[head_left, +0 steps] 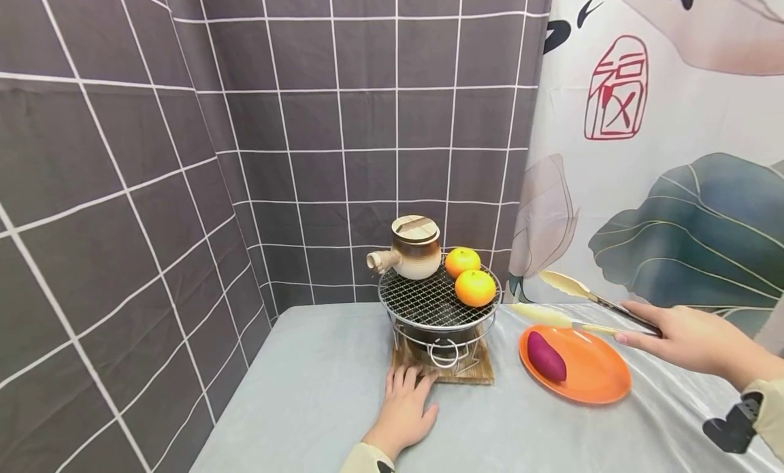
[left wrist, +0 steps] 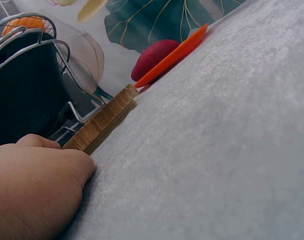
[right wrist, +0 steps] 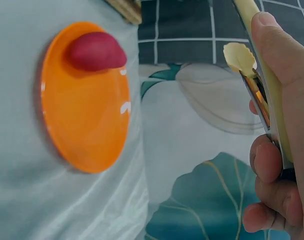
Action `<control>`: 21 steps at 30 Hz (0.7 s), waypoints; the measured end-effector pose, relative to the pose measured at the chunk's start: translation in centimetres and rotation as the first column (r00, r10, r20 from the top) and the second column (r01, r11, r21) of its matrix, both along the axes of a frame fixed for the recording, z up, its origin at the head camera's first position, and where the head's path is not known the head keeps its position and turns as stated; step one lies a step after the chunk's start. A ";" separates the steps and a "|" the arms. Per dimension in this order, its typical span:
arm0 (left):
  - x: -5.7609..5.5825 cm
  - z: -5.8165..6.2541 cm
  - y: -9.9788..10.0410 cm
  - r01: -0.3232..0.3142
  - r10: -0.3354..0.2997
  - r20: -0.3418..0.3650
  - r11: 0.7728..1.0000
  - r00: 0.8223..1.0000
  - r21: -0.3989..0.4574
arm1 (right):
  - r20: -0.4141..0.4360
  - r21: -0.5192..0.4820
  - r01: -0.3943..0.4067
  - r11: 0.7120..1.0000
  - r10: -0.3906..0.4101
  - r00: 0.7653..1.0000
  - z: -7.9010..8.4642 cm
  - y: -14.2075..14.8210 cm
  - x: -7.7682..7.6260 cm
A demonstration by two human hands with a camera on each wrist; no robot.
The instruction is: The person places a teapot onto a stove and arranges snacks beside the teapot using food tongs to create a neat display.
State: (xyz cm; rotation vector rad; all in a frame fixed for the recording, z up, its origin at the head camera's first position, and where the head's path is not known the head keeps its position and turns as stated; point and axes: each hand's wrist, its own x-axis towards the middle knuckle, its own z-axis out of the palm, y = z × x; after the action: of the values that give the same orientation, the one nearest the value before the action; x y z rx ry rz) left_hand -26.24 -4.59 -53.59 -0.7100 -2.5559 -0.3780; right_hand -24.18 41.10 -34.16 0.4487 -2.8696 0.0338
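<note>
My right hand (head_left: 704, 340) grips a pair of tongs (head_left: 603, 303), whose pale yellow tips are spread apart and point left. Below the tongs, an orange plate (head_left: 597, 371) bears a purple sweet potato (head_left: 546, 356) on its left side. My left hand (head_left: 404, 408) lies with its fingers at the front edge of a wooden board (head_left: 484, 369); the left wrist view shows the thumb side against that board (left wrist: 104, 120). On the board stands a small grill (head_left: 422, 303) with a wire mesh top. Two oranges (head_left: 476, 288) and a lidded clay pot (head_left: 418, 252) sit on the mesh.
A pale grey cloth covers the table (head_left: 300, 391). Dark tiled-pattern curtain (head_left: 367, 119) hangs behind and at the left. A white printed curtain (head_left: 674, 153) hangs at the back right. The pot's side handle (head_left: 382, 260) sticks out leftward past the grill's rim.
</note>
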 end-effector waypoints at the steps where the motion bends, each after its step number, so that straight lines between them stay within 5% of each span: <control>1: 0.0 0.1 0.0 -0.002 0.002 0.003 1.000 1.000 -0.002 | 0.000 -0.002 0.000 1.000 0.000 1.000 -0.4 0.2 0.1; 14: -0.1 0.3 -0.1 -0.009 0.009 0.033 1.000 0.999 -0.006 | 0.103 -0.030 0.059 0.998 -0.055 0.993 -5.3 1.7 0.8; 21: -0.2 -0.1 0.0 -0.003 0.003 -0.016 1.000 1.000 -0.011 | 0.157 -0.068 0.070 0.995 -0.059 0.986 -7.5 2.3 1.2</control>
State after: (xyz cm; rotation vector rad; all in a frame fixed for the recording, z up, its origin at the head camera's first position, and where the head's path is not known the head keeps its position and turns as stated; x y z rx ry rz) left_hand -26.49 -4.60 -53.66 -0.7101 -2.5458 -0.3557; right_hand -23.00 43.38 -41.64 0.3533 -3.0210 0.1687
